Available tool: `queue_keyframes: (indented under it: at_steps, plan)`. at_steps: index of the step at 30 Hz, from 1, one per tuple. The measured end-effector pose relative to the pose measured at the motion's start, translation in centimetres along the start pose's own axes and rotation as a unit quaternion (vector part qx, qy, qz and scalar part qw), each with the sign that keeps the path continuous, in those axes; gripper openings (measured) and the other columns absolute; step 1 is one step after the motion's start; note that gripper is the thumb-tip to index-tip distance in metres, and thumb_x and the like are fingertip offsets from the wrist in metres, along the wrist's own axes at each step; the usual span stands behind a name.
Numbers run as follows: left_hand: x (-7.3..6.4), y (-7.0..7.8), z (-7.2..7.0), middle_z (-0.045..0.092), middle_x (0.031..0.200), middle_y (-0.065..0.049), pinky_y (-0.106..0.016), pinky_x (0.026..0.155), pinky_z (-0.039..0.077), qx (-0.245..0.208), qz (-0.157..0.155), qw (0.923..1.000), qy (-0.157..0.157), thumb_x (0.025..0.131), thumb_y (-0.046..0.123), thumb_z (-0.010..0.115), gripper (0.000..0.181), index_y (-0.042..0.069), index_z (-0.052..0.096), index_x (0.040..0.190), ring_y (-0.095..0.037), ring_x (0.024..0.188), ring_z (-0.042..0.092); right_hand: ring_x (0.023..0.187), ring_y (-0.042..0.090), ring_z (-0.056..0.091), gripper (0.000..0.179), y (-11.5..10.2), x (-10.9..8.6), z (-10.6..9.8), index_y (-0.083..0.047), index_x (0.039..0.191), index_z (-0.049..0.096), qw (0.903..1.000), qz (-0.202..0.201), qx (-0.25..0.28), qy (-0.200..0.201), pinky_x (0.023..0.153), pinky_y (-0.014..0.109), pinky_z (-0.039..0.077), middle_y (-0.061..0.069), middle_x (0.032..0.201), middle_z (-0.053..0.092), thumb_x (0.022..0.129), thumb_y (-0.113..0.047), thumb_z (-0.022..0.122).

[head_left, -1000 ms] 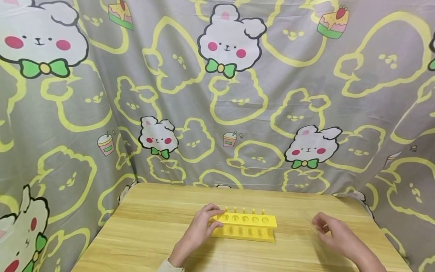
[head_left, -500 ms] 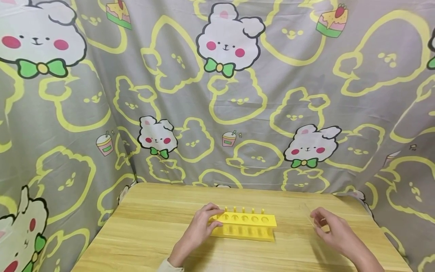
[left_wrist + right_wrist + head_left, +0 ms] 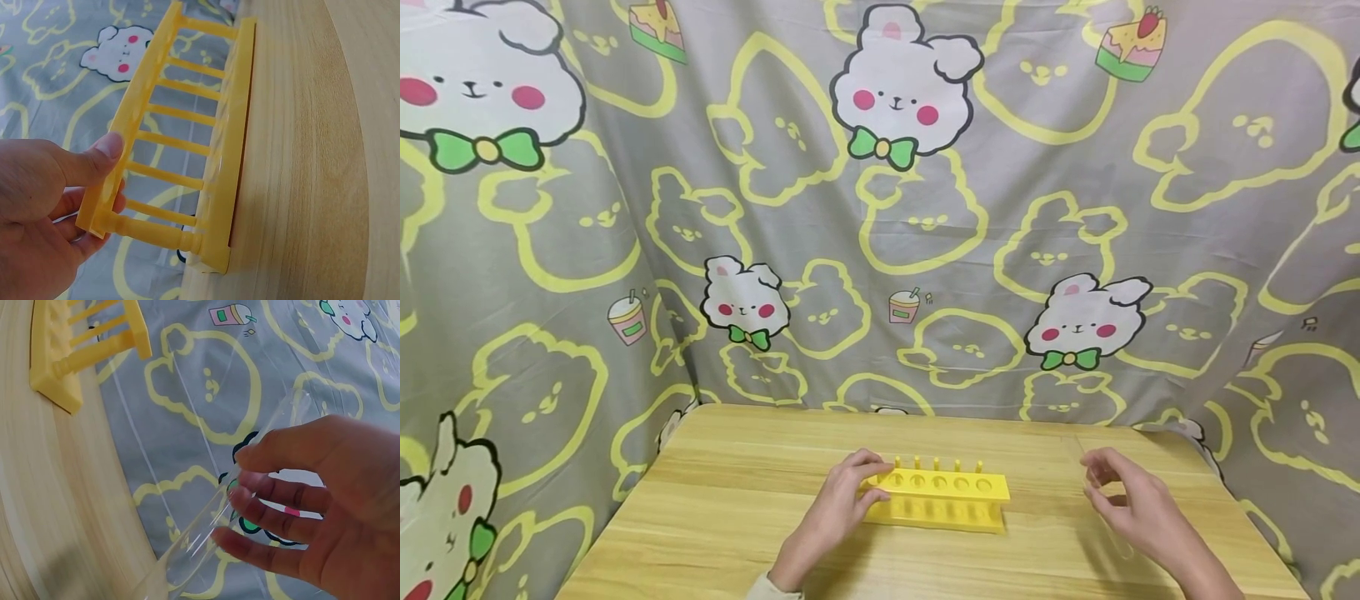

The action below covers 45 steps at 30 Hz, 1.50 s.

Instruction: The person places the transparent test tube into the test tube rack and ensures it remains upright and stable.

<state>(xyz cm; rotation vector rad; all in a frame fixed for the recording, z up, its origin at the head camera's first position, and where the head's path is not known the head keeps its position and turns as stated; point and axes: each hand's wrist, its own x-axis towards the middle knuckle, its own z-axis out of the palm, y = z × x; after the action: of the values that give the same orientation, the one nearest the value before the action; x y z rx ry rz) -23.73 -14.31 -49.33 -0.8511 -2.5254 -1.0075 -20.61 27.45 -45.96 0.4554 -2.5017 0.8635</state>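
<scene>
A yellow test tube rack (image 3: 940, 493) stands upright on the table, with a row of round holes along its top and thin pegs behind. My left hand (image 3: 842, 502) grips the rack's left end; in the left wrist view its thumb presses on the top board of the rack (image 3: 240, 137). Right of the rack, my right hand (image 3: 1138, 507) is raised over the table. It pinches a clear test tube (image 3: 197, 540) between thumb and fingers, and the tube slants. In the head view the tube's see-through wall shows only faintly. No tube shows in the rack's holes.
The wood-grain table (image 3: 715, 492) reaches back to a grey curtain (image 3: 820, 233) printed with rabbits and yellow outlines. The curtain also hangs along the left and right sides, close to the table's edges.
The test tube has tilted further in my right hand, its lower end now showing below the palm. The right fingers have shifted slightly along it. My left hand and the rack stay put.
</scene>
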Motion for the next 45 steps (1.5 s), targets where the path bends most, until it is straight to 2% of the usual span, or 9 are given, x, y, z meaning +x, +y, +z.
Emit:
queue_keyframes:
  at_steps: [9,15,21,32,39,45]
  plan:
    - [-0.1,0.0,-0.3,0.067,0.113,-0.007,-0.034,0.092,0.058,0.015,0.006,0.9998,0.01,0.083,0.007,0.082,0.038,-0.001,0.073,0.12,-0.022,0.104,0.065,0.084,0.005,0.063,0.043,-0.9,0.2,0.4,-0.012,0.111,0.065,0.9986,-0.028,0.029,0.034,0.059,0.022,0.06,-0.007,0.089,0.059,0.079,0.012,0.08]
    - [0.1,0.1,-0.4,0.068,0.113,-0.006,-0.034,0.092,0.058,0.026,0.015,0.9995,0.011,0.083,0.007,0.082,0.038,-0.001,0.074,0.119,-0.022,0.105,0.065,0.085,0.005,0.063,0.043,-1.3,0.4,0.3,-0.01,0.114,0.065,0.9982,-0.024,0.03,0.046,0.061,0.02,0.059,-0.007,0.09,0.061,0.08,0.011,0.081]
    - [0.1,0.1,-0.3,0.067,0.115,-0.004,-0.032,0.093,0.057,0.022,0.002,0.9997,-0.003,0.085,0.01,0.082,0.038,0.0,0.073,0.121,-0.02,0.107,0.064,0.085,0.002,0.062,0.04,-1.9,0.4,0.2,-0.012,0.114,0.066,0.9974,-0.018,0.035,0.06,0.061,0.018,0.058,-0.01,0.089,0.061,0.082,0.007,0.082]
    - [0.0,0.1,-0.1,0.068,0.115,-0.004,-0.032,0.093,0.058,0.028,0.007,0.9996,0.0,0.084,0.011,0.082,0.039,0.0,0.074,0.121,-0.02,0.107,0.064,0.09,-0.004,0.061,0.039,-2.3,0.3,-0.1,-0.01,0.116,0.067,0.9953,0.009,0.045,0.086,0.067,0.01,0.055,0.0,0.093,0.066,0.084,0.006,0.081]
    - [0.0,0.2,0.0,0.067,0.115,-0.004,-0.03,0.092,0.058,0.034,0.006,0.9994,0.003,0.085,0.01,0.082,0.039,0.0,0.073,0.121,-0.02,0.106,0.064,0.094,-0.008,0.059,0.039,-2.4,0.6,0.1,-0.008,0.116,0.067,0.9937,0.003,0.049,0.101,0.072,0.008,0.054,0.003,0.099,0.069,0.083,0.009,0.08]
    - [0.0,0.3,0.0,0.067,0.114,-0.004,-0.029,0.09,0.058,0.03,0.0,0.9996,-0.001,0.086,0.01,0.081,0.038,0.0,0.073,0.121,-0.019,0.105,0.064,0.094,-0.006,0.06,0.041,-2.6,0.8,0.0,-0.008,0.12,0.067,0.9932,-0.001,0.052,0.104,0.074,0.008,0.053,0.0,0.1,0.066,0.084,0.008,0.079]
